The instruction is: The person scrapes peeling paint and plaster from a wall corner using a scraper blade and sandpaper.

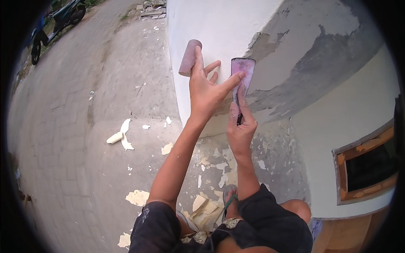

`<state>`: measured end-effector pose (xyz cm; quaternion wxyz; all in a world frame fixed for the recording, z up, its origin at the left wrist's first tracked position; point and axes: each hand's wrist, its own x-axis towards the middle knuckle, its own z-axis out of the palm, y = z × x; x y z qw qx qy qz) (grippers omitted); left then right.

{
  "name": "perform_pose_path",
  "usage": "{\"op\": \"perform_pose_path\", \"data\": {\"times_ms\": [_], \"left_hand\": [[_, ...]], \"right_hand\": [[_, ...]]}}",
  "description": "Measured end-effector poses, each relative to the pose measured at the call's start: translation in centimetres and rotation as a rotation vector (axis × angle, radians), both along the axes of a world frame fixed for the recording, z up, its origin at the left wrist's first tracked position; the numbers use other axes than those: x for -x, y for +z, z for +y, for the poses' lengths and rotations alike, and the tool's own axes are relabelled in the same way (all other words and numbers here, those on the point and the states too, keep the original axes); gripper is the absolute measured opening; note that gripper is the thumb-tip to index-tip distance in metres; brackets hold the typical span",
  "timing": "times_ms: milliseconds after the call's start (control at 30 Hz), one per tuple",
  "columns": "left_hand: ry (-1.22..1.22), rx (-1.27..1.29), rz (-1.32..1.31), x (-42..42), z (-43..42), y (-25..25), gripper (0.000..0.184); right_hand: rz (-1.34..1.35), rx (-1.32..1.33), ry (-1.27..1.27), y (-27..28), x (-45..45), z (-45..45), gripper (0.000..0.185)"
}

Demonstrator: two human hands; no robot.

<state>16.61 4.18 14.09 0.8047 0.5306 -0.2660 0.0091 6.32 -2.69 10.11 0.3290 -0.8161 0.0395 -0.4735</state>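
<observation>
My left hand (206, 95) is raised in front of the white wall. Its index finger lies along a pinkish-brown roll (189, 59), which looks like sandpaper, and its other fingers are partly spread. The left thumb presses on the blade of a scraper (242, 67), whose flat face is smeared pink and white. My right hand (241, 130) is closed round the scraper's dark handle, its fingers reaching up onto the blade. Behind the blade is the wall (219, 25), where the paint gives way to bare grey plaster (291, 63).
Peeled paint flakes (137, 197) lie scattered on the concrete ground, with larger pieces (204, 208) by my sandalled feet (230, 198). A wood-framed window (367, 162) is at right. A motorbike (57, 25) stands at the far left beside the paved lane (55, 126).
</observation>
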Motion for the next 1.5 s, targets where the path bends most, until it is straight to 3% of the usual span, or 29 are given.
{"op": "perform_pose_path", "data": {"times_ms": [633, 733, 833, 1500], "left_hand": [[-0.004, 0.005, 0.019, -0.1, 0.0, -0.6, 0.123], [-0.039, 0.06, 0.046, -0.3, 0.0, -0.3, 0.125], [-0.017, 0.02, 0.003, 0.1, 0.3, 0.2, 0.125], [-0.044, 0.04, 0.005, -0.2, 0.0, -0.4, 0.116]], "right_hand": [[-0.007, 0.044, 0.009, -1.1, 1.0, -0.7, 0.043], [-0.067, 0.049, 0.031, 2.1, -1.1, -0.9, 0.043], [-0.072, 0.084, 0.012, 1.6, -0.2, -0.8, 0.043], [0.068, 0.091, -0.021, 1.9, 1.0, -0.9, 0.048]]}}
